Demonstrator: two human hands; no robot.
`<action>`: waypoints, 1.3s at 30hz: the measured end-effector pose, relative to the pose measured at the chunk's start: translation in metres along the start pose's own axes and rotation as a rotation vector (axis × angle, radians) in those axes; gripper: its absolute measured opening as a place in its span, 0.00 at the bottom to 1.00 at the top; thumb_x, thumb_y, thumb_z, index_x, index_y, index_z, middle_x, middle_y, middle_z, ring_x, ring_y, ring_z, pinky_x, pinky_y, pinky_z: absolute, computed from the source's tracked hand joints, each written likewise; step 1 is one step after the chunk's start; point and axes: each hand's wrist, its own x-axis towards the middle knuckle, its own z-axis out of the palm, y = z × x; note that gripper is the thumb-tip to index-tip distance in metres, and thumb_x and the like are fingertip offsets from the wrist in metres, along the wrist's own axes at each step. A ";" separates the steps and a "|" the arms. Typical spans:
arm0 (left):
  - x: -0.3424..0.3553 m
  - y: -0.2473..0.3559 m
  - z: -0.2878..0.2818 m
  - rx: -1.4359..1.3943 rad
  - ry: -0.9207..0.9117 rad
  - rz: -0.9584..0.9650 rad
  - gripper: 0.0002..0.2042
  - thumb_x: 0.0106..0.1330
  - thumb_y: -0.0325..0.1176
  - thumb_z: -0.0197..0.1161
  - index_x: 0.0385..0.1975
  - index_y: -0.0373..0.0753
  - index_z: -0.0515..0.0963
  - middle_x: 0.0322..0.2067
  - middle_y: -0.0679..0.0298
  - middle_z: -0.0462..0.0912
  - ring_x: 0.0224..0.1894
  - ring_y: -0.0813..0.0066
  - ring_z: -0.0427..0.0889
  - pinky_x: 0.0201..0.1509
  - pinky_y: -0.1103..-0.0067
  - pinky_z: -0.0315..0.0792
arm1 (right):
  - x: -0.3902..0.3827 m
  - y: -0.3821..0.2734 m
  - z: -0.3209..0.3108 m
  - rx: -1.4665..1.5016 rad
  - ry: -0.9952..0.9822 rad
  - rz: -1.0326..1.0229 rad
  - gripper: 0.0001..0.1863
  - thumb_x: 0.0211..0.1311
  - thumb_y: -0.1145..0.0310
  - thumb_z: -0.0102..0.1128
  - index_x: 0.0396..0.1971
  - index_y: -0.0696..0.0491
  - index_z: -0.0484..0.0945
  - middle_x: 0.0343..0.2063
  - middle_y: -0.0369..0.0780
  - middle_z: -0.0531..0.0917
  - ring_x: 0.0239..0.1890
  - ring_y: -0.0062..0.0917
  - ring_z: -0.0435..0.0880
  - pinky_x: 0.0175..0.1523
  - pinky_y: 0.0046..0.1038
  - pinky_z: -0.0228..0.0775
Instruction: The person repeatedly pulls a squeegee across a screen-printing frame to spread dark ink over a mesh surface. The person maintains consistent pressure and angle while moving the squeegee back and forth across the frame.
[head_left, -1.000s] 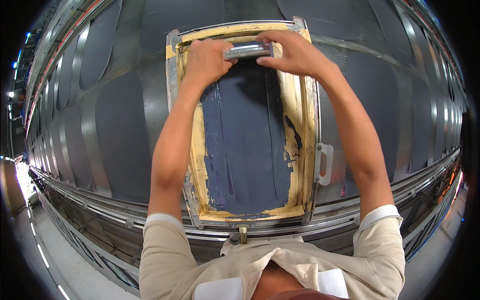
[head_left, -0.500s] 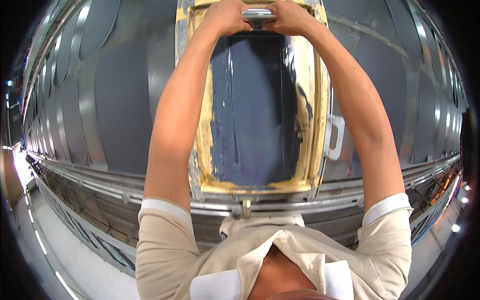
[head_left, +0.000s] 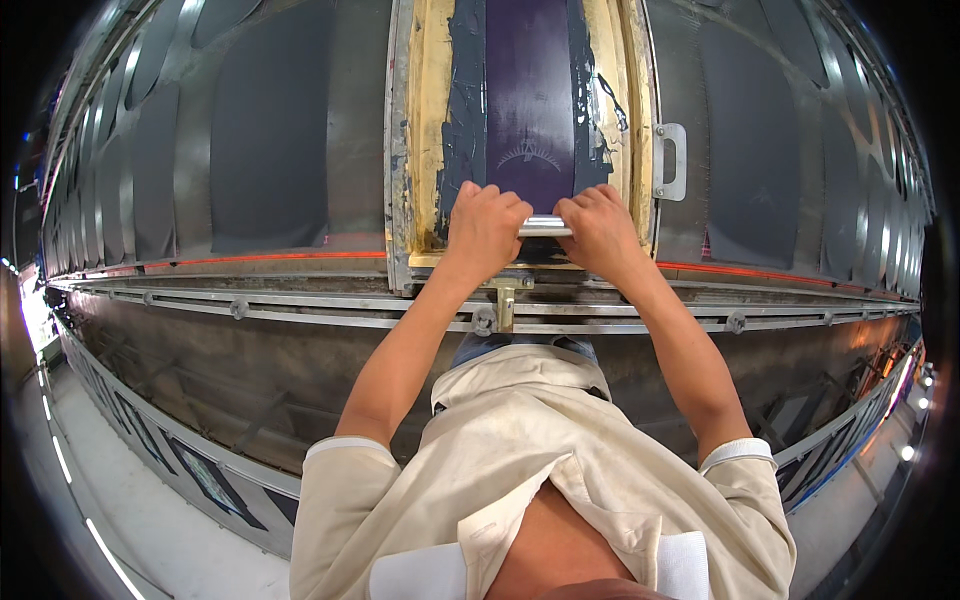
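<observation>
My left hand [head_left: 487,232] and my right hand [head_left: 603,230] are both closed on a squeegee [head_left: 543,226], one at each end of its silver metal bar. The bar lies crosswise near the close end of a printing screen [head_left: 399,130] with a metal frame and yellowish, ink-stained borders. Beyond the squeegee, a purple strip of mesh [head_left: 530,85] shows a pale arched design. Thick dark ink [head_left: 463,120] lines both sides of that strip. My fingers and the bar hide most of the squeegee's lower edge.
A white pull handle [head_left: 671,162] juts from the screen's right side. Dark fabric pieces [head_left: 270,130] lie flat on the long metal table to both sides. Along its near edge run metal rails [head_left: 350,314], with a brass-coloured bracket [head_left: 507,303] in front of the screen.
Both hands have drawn the squeegee from the screen's far end toward me. Where dark ink covered the middle, the purple strip and pale design now show.
</observation>
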 end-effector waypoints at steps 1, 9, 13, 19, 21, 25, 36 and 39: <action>-0.003 0.002 -0.001 -0.003 -0.003 -0.001 0.06 0.50 0.31 0.74 0.28 0.48 0.85 0.27 0.69 0.84 0.33 0.65 0.80 0.44 0.68 0.66 | -0.003 -0.002 -0.001 0.004 0.028 -0.004 0.11 0.51 0.68 0.74 0.29 0.50 0.78 0.25 0.42 0.83 0.34 0.39 0.81 0.49 0.38 0.69; 0.159 -0.075 -0.026 0.055 -0.006 -0.015 0.05 0.53 0.36 0.74 0.28 0.48 0.85 0.29 0.66 0.86 0.37 0.63 0.83 0.47 0.66 0.67 | 0.137 0.098 -0.049 -0.089 -0.053 0.073 0.13 0.52 0.61 0.74 0.30 0.51 0.79 0.26 0.44 0.85 0.34 0.44 0.86 0.44 0.43 0.75; 0.294 -0.146 -0.043 0.112 0.005 -0.024 0.09 0.53 0.41 0.75 0.31 0.47 0.86 0.31 0.62 0.88 0.39 0.55 0.86 0.48 0.63 0.73 | 0.261 0.194 -0.075 -0.117 -0.014 0.065 0.16 0.54 0.56 0.74 0.33 0.51 0.81 0.28 0.47 0.86 0.35 0.47 0.87 0.44 0.47 0.78; 0.402 -0.199 -0.064 0.193 -0.039 -0.035 0.18 0.51 0.47 0.78 0.41 0.49 0.88 0.33 0.55 0.89 0.40 0.50 0.87 0.48 0.61 0.79 | 0.369 0.272 -0.095 -0.020 -0.072 0.072 0.19 0.51 0.56 0.75 0.38 0.52 0.86 0.35 0.48 0.89 0.41 0.45 0.89 0.48 0.43 0.80; 0.409 -0.205 -0.064 0.091 -0.082 -0.116 0.18 0.51 0.46 0.79 0.41 0.48 0.88 0.33 0.55 0.89 0.40 0.49 0.87 0.48 0.62 0.79 | 0.382 0.277 -0.094 0.040 -0.093 0.063 0.17 0.51 0.59 0.75 0.38 0.53 0.86 0.33 0.49 0.88 0.39 0.47 0.88 0.46 0.43 0.80; 0.402 -0.206 -0.055 0.037 0.056 -0.060 0.11 0.49 0.37 0.73 0.31 0.41 0.87 0.33 0.47 0.87 0.39 0.46 0.87 0.47 0.58 0.80 | 0.377 0.274 -0.092 -0.072 -0.069 0.113 0.18 0.50 0.59 0.72 0.33 0.58 0.85 0.33 0.54 0.87 0.39 0.51 0.87 0.44 0.46 0.79; 0.222 -0.125 -0.015 -0.035 0.094 0.041 0.10 0.49 0.38 0.76 0.30 0.46 0.85 0.27 0.59 0.86 0.35 0.54 0.86 0.41 0.64 0.79 | 0.204 0.153 -0.048 0.031 -0.012 0.010 0.14 0.53 0.63 0.75 0.32 0.54 0.79 0.27 0.50 0.84 0.36 0.51 0.84 0.42 0.47 0.75; 0.132 -0.075 -0.006 -0.036 0.070 0.006 0.05 0.51 0.35 0.73 0.26 0.47 0.84 0.28 0.63 0.86 0.36 0.58 0.85 0.43 0.63 0.70 | 0.122 0.095 -0.026 0.080 -0.015 0.040 0.13 0.51 0.65 0.76 0.30 0.53 0.80 0.25 0.49 0.84 0.32 0.49 0.85 0.40 0.46 0.77</action>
